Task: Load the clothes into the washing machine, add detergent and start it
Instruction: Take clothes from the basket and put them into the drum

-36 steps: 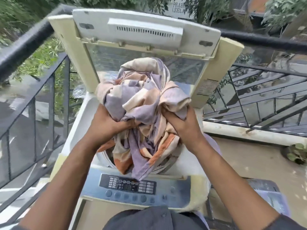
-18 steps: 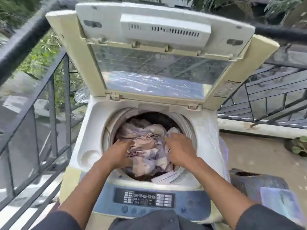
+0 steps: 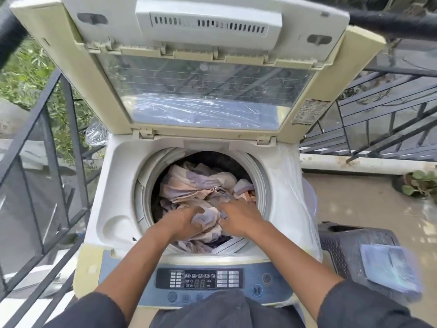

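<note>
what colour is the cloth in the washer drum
The cloth is patchy pale lilac, cream and peach, seen in the head view.

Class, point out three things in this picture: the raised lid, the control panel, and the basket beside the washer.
lid (image 3: 203,91), head view: on its clear window pane.
control panel (image 3: 199,279), head view: on the dark display in the middle.
basket (image 3: 343,247), head view: on its dark woven side wall.

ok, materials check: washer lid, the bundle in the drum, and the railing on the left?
Washer lid: yellowed matte plastic frame with moulded vents, around a clear pane, glass or acrylic, that shows reflections.
Bundle: soft woven fabric, matte, creased in loose folds; probably cotton. Both hands are on it.
Railing: dark painted metal, judging by its thin straight bars.
</note>
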`<action>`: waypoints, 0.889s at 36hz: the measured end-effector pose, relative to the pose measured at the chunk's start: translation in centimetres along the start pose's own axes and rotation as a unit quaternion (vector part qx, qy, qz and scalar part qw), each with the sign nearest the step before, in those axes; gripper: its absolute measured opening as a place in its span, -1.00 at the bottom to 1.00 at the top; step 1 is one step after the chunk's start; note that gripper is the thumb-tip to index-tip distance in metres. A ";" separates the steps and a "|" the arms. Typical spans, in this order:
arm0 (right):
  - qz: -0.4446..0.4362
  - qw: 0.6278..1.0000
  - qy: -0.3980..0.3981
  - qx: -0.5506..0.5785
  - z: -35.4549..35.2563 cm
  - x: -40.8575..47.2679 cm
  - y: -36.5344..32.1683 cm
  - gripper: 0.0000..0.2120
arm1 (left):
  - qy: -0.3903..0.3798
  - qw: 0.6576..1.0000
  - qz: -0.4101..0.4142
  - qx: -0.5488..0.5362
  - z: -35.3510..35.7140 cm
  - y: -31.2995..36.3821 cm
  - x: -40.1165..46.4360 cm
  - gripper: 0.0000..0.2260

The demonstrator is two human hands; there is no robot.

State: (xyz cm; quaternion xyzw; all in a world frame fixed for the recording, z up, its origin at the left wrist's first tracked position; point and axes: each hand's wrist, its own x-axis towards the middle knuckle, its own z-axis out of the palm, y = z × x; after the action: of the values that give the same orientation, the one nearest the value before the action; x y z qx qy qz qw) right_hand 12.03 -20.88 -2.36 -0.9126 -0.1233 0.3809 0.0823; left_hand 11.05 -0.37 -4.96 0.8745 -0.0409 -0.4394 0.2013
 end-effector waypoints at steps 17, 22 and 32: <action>0.021 0.948 0.204 0.245 -2.5 -6.9 3.7 -0.65 | 0.156 0.971 0.175 -0.053 -2.3 7.7 -4.9 -0.68; 0.023 0.915 0.277 0.292 -3.8 -9.8 6.3 -0.69 | 0.175 0.960 0.210 -0.065 -3.1 11.4 -5.3 -0.62; 0.068 0.842 0.398 0.358 -5.6 -13.9 16.1 -0.80 | 0.178 0.938 0.279 -0.106 -3.1 21.3 -3.1 -0.71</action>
State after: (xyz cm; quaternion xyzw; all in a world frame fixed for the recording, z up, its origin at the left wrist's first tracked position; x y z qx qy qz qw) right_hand 9.20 -40.58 7.02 -0.8986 0.1271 0.0073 0.4198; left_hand 13.89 -18.10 7.27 0.8654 -0.1997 -0.2043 0.4116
